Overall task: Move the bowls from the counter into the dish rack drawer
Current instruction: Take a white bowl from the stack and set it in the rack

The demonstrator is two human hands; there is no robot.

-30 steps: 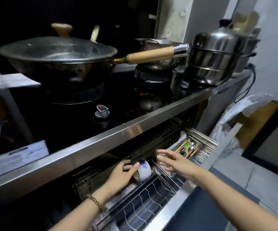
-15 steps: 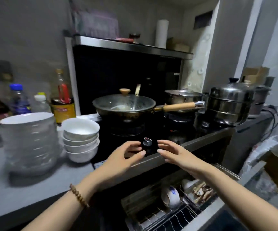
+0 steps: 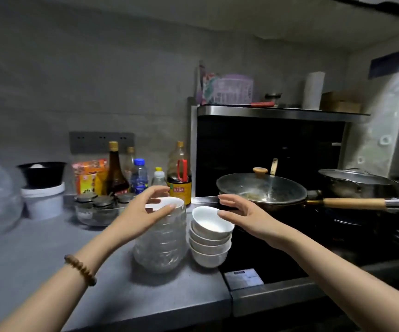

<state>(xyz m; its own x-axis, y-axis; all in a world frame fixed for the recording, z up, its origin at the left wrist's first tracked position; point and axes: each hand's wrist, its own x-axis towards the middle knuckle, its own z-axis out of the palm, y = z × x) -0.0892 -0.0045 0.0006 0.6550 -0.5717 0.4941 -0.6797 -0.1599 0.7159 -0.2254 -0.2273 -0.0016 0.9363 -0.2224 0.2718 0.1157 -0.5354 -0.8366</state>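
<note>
Now, hands: we hold our left hand (image 3: 145, 209) and right hand (image 3: 241, 215) open above the counter, fingers spread, gripping nothing.
Small bowls: we see a stack of small white ceramic bowls (image 3: 210, 238) on the grey counter (image 3: 50, 255), just beside the black stove.
Right hand to bowls: our right fingertips sit at the top bowl's right rim; we cannot tell whether they touch it.
Tall stack: a taller stack of white ribbed bowls (image 3: 161, 240) stands just left of the small stack, touching or nearly so.
Left hand to stack: our left hand curves over its top rim, thumb and fingers apart.
Wrist: a brown bead bracelet (image 3: 80, 269) circles our left wrist.
Stove: a lidded wok with a wooden handle (image 3: 263, 191) sits behind our right hand.
</note>
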